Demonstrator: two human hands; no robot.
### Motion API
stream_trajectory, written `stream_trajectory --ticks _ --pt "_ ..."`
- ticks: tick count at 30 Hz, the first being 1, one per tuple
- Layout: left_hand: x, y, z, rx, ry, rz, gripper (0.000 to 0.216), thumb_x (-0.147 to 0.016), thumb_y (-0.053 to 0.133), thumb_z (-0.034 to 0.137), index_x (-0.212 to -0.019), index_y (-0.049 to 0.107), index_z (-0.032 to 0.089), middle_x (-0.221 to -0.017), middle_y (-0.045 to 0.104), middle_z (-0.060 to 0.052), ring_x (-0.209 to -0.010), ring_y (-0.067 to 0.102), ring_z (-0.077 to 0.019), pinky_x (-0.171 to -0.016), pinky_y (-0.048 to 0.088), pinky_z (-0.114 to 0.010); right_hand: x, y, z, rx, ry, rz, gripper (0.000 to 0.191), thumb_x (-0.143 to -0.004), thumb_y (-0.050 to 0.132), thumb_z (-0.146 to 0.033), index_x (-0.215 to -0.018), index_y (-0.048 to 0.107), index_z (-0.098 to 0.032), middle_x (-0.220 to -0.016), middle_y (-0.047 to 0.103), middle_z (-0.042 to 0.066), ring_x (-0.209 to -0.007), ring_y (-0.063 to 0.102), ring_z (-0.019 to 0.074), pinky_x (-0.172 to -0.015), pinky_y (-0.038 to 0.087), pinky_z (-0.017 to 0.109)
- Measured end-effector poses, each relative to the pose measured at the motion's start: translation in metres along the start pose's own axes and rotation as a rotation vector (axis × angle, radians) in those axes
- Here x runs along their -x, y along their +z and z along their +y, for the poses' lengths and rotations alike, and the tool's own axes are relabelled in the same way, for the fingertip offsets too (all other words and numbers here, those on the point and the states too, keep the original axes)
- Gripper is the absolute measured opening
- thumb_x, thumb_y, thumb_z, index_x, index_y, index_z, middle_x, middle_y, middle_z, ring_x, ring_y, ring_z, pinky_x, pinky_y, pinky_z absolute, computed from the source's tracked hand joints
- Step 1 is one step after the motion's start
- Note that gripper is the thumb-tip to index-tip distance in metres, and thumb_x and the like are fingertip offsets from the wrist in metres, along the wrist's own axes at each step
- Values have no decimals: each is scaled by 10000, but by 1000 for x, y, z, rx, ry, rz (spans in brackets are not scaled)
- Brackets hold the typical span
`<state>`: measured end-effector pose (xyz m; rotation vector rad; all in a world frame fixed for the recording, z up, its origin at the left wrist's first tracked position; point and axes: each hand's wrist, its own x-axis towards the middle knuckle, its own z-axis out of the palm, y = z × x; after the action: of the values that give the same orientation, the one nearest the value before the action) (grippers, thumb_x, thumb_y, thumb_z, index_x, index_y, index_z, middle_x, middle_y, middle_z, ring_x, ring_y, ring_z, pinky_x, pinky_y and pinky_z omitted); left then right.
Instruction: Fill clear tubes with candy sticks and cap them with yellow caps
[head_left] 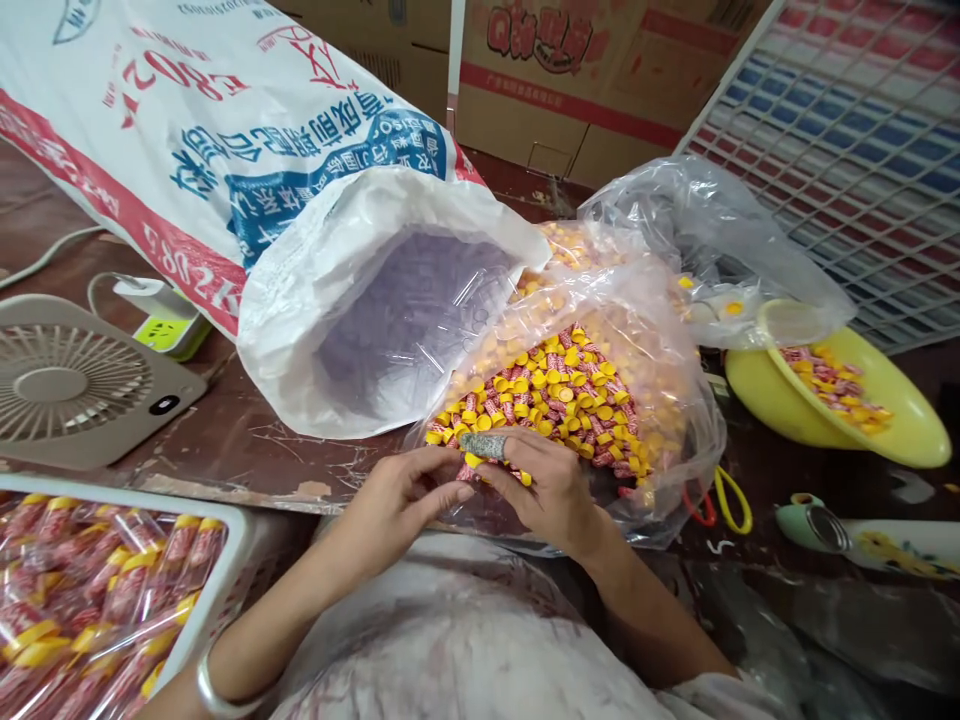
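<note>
A clear plastic bag lies open on the table, packed with small red-and-white tubes with yellow caps. My left hand and my right hand meet at the bag's near edge, fingers curled together in a pinch on some of the yellow-capped tubes. A grey patterned finger cover sits on my right forefinger. A silver bangle circles my left wrist.
A large white woven sack gapes open behind the bag. A white tray of bagged tubes is at lower left, a small fan and power strip at left. A yellow bowl of tubes and scissors are at right.
</note>
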<state>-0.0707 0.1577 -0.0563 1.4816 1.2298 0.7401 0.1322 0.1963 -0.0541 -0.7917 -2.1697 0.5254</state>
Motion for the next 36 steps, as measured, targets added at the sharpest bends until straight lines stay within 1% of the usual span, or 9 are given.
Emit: stream_trajectory --ticks 4,12,14,17,19,22,25,28,36 --pt "-3 7 -2 339 -57 4 330 -870 662 470 -845 681 141 -710 598 9 -664 506 -126 -605 390 -227 4 8 -3 128 -102 -92 346 -917 682 -433 -1136 613 -175 -1238 668 167 -1252 587 305 -1059 506 505" --pt "-12 23 -4 673 -231 -72 358 -741 760 456 -831 576 161 -751 588 -1 -694 593 -152 -662 491 -279 16 36 1 221 -78 33 500 -795 781 -479 -1136 543 -203 -1087 658 141 -1142 609 330 -1070 459 586" --pt "-15 15 -4 503 -133 -59 222 -774 686 347 -825 555 176 -742 543 18 -690 557 -137 -654 465 -262 15 25 4 215 -53 -71 643 -789 794 -504 -1265 502 -186 -1226 621 160 -1252 550 341 -1119 414 580" --pt "-26 -16 -7 -164 93 166 36 -789 551 184 -782 586 179 -760 477 8 -685 479 -138 -628 393 -256 18 -4 17 290 109 -87 749 -821 771 -531 -1393 436 -181 -1332 565 166 -1316 507 335 -1103 442 507" --pt "-40 -42 -14 -666 165 303 188 -829 492 146 -866 674 176 -850 503 -35 -724 491 -166 -634 376 -281 26 -22 28 398 226 3 458 -916 690 -455 -1254 543 -182 -1165 636 136 -1150 613 306 -975 519 435" --pt "-65 -71 -28 -1081 204 207 371 -918 433 157 -1140 719 237 -934 539 -73 -756 536 -196 -617 367 -294 44 -32 37 497 298 -85 113 -995 579 -274 -919 610 -197 -875 650 60 -840 656 229 -760 527 327" --pt "-81 -78 -40 -1206 234 60 404 -944 454 192 -1260 679 303 -973 557 -80 -793 564 -203 -610 378 -284 58 -22 37 501 237 -325 72 -979 585 -168 -923 618 -198 -957 672 55 -903 641 212 -809 511 311" --pt "-84 -76 -44 -1254 292 61 395 -944 470 195 -1259 680 305 -1121 566 -118 -977 577 -261 -684 439 -298 64 -6 36 550 161 -406 71 -956 602 -124 -985 614 -188 -1074 670 75 -998 612 236 -861 504 340" --pt "-83 -79 -45 -1262 445 -8 378 -944 507 170 -1260 675 290 -1401 525 -164 -1181 553 -343 -935 484 -456 73 1 50 492 166 -188 41 -931 607 -198 -928 566 -192 -888 615 63 -774 623 215 -651 507 303"
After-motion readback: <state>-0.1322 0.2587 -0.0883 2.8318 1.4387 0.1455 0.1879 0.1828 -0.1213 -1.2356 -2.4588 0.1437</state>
